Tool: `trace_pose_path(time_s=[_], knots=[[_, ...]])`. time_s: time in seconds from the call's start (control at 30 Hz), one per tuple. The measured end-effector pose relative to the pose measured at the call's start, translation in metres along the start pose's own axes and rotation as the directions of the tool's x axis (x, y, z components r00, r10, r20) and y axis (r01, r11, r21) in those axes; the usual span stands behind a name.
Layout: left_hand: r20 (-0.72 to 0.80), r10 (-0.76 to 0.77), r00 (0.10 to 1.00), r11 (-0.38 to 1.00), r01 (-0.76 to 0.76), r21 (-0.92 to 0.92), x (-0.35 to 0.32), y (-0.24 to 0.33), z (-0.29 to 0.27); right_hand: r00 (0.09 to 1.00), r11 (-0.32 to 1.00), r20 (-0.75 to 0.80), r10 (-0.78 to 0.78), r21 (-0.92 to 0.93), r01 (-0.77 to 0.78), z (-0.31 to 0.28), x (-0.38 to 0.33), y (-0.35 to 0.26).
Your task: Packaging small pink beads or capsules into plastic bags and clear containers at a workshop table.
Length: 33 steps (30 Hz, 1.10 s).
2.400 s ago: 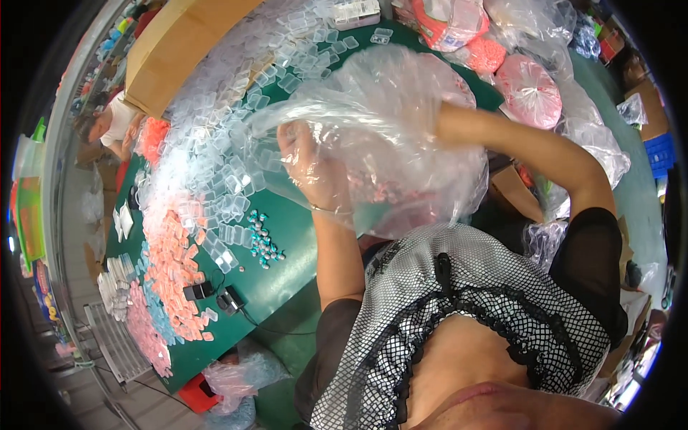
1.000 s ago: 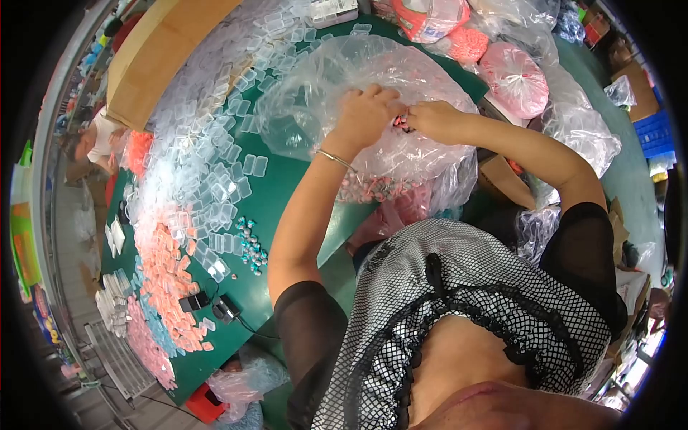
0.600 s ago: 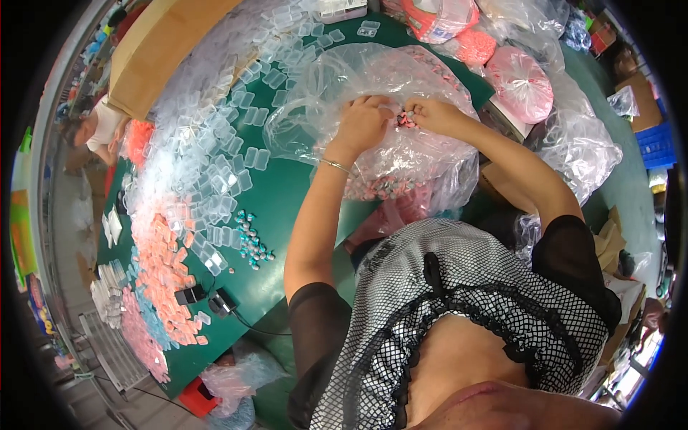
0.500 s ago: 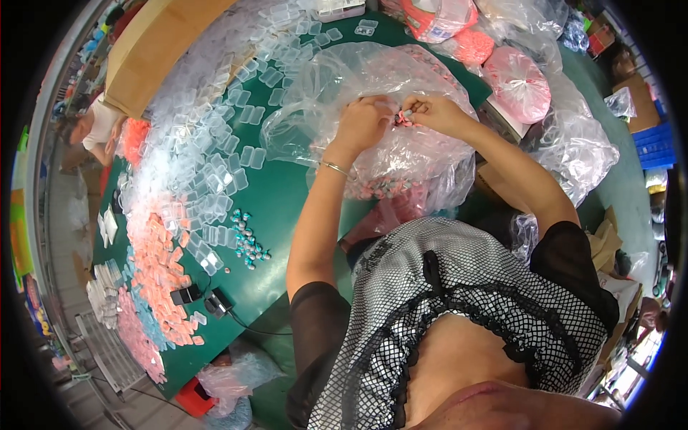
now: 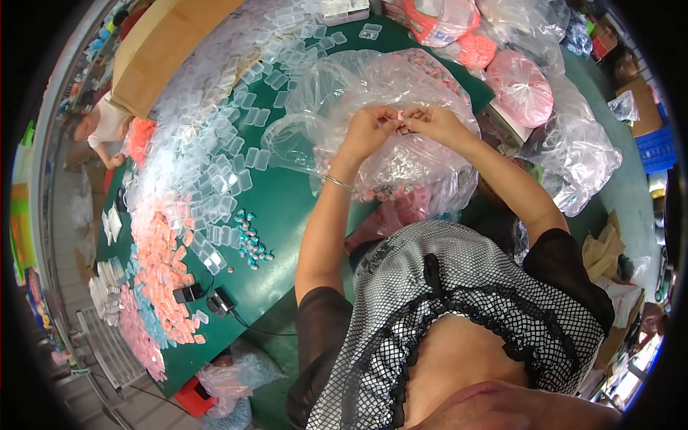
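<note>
Clear plastic makes up the large bag (image 5: pixel 430 159), which is set on the green table (image 5: pixel 290 208) directly in front of the person. Many small pink and grey pieces (image 5: pixel 383 192) are seen through its film, at its near edge and far side. Above the bag's middle, one tiny pink and grey bead (image 5: pixel 402 119) is pinched between the fingertips of both hands, brought almost together. It is gripped from one side by the left hand (image 5: pixel 374 129), with a bangle (image 5: pixel 338 183) worn at the wrist, and from the other by the right hand (image 5: pixel 436 123); its exact shape is too small to be made out.

To the left of the bag, a broad heap of clear boxes (image 5: pixel 215 179) is spread. Nearer the person, a cluster of teal and grey balls (image 5: pixel 251 240) is left on the table, with orange cases (image 5: pixel 161 261) piled farther left. Two black adapters (image 5: pixel 219 304) are placed beside those. Beyond the table's far left side, a co-worker (image 5: pixel 109 123) is partly hidden by a carton (image 5: pixel 161 54).
</note>
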<state>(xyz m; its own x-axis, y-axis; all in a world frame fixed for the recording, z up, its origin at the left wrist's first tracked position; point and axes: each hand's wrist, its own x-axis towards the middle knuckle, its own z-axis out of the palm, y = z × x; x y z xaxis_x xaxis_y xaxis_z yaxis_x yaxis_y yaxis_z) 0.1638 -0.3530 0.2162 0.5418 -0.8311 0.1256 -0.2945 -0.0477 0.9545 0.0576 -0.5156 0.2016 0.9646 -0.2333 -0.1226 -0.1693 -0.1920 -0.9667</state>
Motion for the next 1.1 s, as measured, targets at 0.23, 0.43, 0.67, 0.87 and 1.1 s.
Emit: trace_pose_path(time_s=[0.23, 0.43, 0.67, 0.87, 1.1], knots=[[-0.060, 0.241, 0.969, 0.800, -0.163, 0.577, -0.015, 0.009, 0.007, 0.994, 0.933, 0.005, -0.105, -0.345, 0.101, -0.003, -0.002, -0.009], [-0.298, -0.077, 0.952, 0.669, 0.271, 0.692, -0.027, 0.012, 0.017, 0.919, 0.620, 0.117, -0.377, -0.704, 0.345, 0.001, -0.015, -0.038], [-0.499, -0.037, 0.866, 0.580, 0.425, 0.695, -0.008, -0.023, 0.048, 0.853, 0.238, 0.226, -0.470, -0.899, 0.369, -0.008, 0.032, -0.005], [-0.435, -0.008, 0.901, 0.752, 0.292, 0.591, -0.025, -0.027, 0.035, 0.944, 0.280, 0.202, -0.260, -0.920, 0.274, -0.025, 0.057, 0.012], [-0.308, -0.356, 0.882, 0.541, -0.073, -0.838, -0.048, 0.016, -0.021, 0.871, 0.575, 0.076, -0.485, -0.723, 0.383, -0.088, 0.105, 0.007]])
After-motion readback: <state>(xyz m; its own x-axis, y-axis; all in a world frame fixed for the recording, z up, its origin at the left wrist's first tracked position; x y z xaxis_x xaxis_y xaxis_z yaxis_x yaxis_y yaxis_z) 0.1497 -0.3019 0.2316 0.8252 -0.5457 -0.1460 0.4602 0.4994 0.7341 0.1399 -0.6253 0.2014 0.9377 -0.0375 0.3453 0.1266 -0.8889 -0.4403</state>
